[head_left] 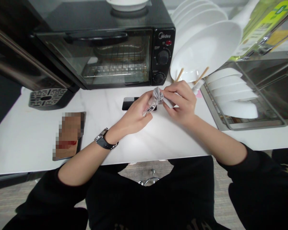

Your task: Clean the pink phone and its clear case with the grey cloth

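Both hands meet above the white counter [144, 143], in front of the toaster oven. Between them is a crumpled silvery-grey piece [157, 95], bunched up and soft-looking; whether it is cloth or a wrapper I cannot tell. My left hand [139, 115], with a black-strapped watch [103, 140] at its wrist, is closed round the piece's left end. My right hand [181, 100] pinches its right side with bent fingers. Below the hands a dark phone [127, 103] lies on the counter, partly hidden by the left hand.
A black toaster oven [105, 22] stands behind the hands. White plates [206, 48] lean to its right, near two thin wooden sticks [179, 75]. White bowls [230, 92] fill a metal rack [254, 127] at the right. A pixelated screen device [69, 135] and a drip tray [46, 99] are left.
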Demonstrator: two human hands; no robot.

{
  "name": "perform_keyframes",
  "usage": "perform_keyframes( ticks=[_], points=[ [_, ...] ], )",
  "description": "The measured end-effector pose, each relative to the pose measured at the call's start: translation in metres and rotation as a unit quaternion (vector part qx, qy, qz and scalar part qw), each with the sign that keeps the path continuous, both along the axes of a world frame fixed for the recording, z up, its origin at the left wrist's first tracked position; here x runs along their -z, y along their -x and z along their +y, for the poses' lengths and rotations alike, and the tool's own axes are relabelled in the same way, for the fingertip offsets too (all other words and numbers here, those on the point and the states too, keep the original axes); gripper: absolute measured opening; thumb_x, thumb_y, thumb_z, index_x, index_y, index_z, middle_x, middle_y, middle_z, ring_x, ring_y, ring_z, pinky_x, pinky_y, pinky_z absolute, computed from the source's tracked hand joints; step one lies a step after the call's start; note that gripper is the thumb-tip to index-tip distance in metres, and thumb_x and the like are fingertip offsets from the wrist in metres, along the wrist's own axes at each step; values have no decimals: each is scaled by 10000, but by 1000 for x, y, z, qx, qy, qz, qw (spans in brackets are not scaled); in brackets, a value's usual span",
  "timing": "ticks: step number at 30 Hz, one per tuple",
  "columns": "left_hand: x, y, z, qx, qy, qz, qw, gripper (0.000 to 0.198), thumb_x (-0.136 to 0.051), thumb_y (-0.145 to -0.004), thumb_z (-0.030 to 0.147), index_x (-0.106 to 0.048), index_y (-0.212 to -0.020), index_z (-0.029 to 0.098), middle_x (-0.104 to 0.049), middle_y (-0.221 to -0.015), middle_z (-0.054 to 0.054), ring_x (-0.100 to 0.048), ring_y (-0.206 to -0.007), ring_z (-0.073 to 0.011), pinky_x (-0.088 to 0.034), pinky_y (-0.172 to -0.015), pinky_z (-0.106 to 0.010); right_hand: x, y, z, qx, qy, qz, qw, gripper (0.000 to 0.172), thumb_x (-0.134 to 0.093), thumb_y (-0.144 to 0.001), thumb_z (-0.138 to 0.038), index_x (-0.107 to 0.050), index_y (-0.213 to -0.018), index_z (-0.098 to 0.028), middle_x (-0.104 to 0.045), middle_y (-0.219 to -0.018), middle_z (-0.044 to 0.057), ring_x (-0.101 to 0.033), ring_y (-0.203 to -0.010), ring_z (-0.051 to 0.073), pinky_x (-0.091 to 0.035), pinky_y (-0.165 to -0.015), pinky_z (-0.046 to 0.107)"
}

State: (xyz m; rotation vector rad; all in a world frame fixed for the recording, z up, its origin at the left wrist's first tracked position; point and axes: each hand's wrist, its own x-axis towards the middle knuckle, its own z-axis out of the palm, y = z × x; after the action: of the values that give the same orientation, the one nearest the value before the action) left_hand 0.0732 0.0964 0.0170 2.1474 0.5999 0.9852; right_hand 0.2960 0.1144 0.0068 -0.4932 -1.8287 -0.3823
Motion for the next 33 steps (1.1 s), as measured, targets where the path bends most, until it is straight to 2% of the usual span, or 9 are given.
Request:
perform_keyframes(
  ticks=[6,11,14,19,24,29,33],
  points=[
    [-1,1,0,-3,10,0,1000,775,-593,-821,129,-511,-1582,250,-579,-1642,-115,-568,-1505,-344,-441,-1300,-556,-1,0,-4,6,28,-4,1000,336,-675,-1024,-277,-701,-1357,-321,-752,-1009,18,-683,-886,209,-551,-746,407],
    [-3,1,-1,7,-30,26,999,749,-564,-821,88,-525,-1555,225,-585,-1637,-128,-565,-1518,-312,-422,-1313,-524,-5,9,-13,-57,-42,2,997,335,-671,-1043,-309,-707,-1376,-294,-771,-1005,16,-710,-863,189,-564,-678,374],
    [-4,0,-2,13,-38,25,999,720,-561,-839,80,-525,-1546,205,-587,-1627,-151,-569,-1513,-301,-429,-1305,-512,-8,12,-17,-63,-60,2,996,330,-662,-1053,-300,-718,-1378,-292,-775,-1005,8,-703,-858,175,-571,-656,355],
    [-2,0,-2,9,-43,29,999,714,-561,-852,91,-508,-1554,212,-586,-1630,-150,-571,-1510,-295,-431,-1303,-515,-9,12,-18,-77,-77,2,994,326,-678,-1039,-251,-747,-1353,-198,-762,-982,30,-688,-876,173,-577,-675,344],
    [0,0,-1,-3,-41,17,999,811,-549,-797,84,-485,-1594,216,-571,-1652,-141,-555,-1528,-317,-419,-1317,-524,-2,5,-6,-63,-22,11,998,402,-698,-1028,-255,-705,-1429,-282,-766,-1023,20,-695,-907,189,-566,-740,382],
    [-3,-1,-1,-12,-6,15,1000,840,-566,-779,116,-490,-1608,224,-576,-1653,-126,-576,-1499,-326,-479,-1266,-513,3,-1,2,-23,27,20,999,342,-698,-1003,-238,-739,-1338,-297,-754,-995,19,-673,-887,199,-548,-753,396],
    [-2,-1,0,-9,-9,8,1000,813,-587,-800,127,-498,-1600,240,-584,-1646,-118,-570,-1506,-324,-451,-1294,-519,1,1,-3,-26,43,26,998,309,-684,-1008,-241,-746,-1306,-291,-756,-985,22,-680,-880,198,-548,-743,395]
  ],
)
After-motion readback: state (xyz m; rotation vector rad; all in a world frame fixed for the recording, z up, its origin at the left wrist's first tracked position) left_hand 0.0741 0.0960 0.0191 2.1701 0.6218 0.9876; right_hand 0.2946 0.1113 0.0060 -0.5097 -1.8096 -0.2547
